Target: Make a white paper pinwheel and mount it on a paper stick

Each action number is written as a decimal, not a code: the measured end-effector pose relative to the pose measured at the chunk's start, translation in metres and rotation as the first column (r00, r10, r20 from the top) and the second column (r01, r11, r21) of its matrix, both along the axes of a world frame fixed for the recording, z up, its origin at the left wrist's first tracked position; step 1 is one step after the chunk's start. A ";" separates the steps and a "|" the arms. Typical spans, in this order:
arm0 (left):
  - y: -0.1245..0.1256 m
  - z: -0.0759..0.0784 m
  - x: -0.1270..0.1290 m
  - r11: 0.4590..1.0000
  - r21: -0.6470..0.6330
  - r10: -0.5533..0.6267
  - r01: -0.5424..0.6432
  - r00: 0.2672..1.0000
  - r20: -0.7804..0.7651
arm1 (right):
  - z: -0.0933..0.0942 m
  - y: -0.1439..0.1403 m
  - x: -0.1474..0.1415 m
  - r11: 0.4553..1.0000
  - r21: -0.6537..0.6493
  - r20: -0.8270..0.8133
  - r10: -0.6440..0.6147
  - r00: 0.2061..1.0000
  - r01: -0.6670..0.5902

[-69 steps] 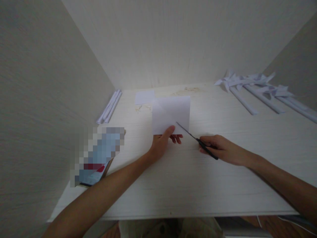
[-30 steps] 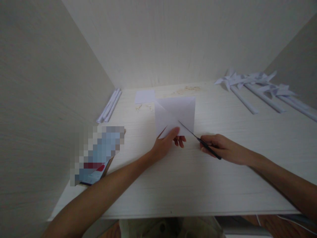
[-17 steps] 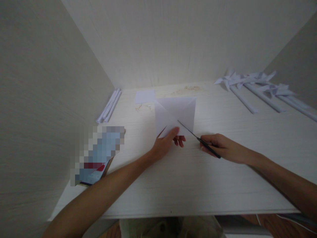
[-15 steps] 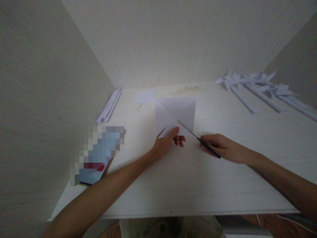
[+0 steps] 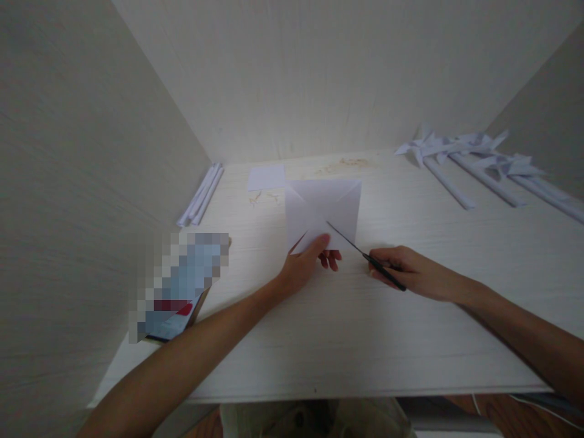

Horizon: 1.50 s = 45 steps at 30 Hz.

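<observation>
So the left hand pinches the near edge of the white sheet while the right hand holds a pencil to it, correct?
Not quite. In the head view the right hand holds black scissors, not a pencil. The left hand does pinch the white sheet's near edge.

Paper pinwheels (image 5: 479,155) far right; rolled sticks (image 5: 203,194) left; small sheet (image 5: 266,177).

So there's a white square sheet of paper (image 5: 326,204) just above the middle of the frame, lifted off the table and tilted up toward the camera. It has diagonal creases crossing near its middle, and there's a slit near its lower left corner. The scissors (image 5: 365,257) are thin with black handles, blades pointing up-left, tip at the paper's lower middle, right of center frame.
</observation>
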<state>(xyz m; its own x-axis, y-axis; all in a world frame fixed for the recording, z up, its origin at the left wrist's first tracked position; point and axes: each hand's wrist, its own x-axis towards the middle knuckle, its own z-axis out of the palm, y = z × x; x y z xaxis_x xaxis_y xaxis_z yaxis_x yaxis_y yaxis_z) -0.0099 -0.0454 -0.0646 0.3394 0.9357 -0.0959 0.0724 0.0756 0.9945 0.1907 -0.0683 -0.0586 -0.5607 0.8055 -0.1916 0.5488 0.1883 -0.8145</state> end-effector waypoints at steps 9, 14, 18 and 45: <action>0.000 -0.002 0.000 1.000 0.026 -0.002 0.002 1.000 0.015 | -0.002 0.000 0.001 1.000 -0.016 -0.014 -0.008 1.000 0.008; 0.000 -0.001 0.000 1.000 0.029 0.005 -0.006 1.000 0.029 | 0.000 0.000 0.000 1.000 -0.007 0.000 -0.006 1.000 0.006; -0.001 0.001 0.000 1.000 0.018 0.009 -0.010 1.000 0.015 | 0.001 0.000 0.000 1.000 -0.003 -0.005 -0.008 1.000 0.008; 0.000 -0.003 0.003 0.994 -0.011 -0.105 0.105 0.994 0.015 | 0.002 -0.001 -0.001 1.000 0.011 -0.005 0.009 1.000 -0.009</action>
<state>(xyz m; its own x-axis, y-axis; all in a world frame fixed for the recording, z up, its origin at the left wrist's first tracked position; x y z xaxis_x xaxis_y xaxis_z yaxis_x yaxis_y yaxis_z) -0.0067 -0.0451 -0.0671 0.4370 0.8938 -0.1008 0.0659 0.0800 0.9946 0.1899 -0.0695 -0.0568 -0.5688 0.8027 -0.1796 0.5429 0.2023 -0.8151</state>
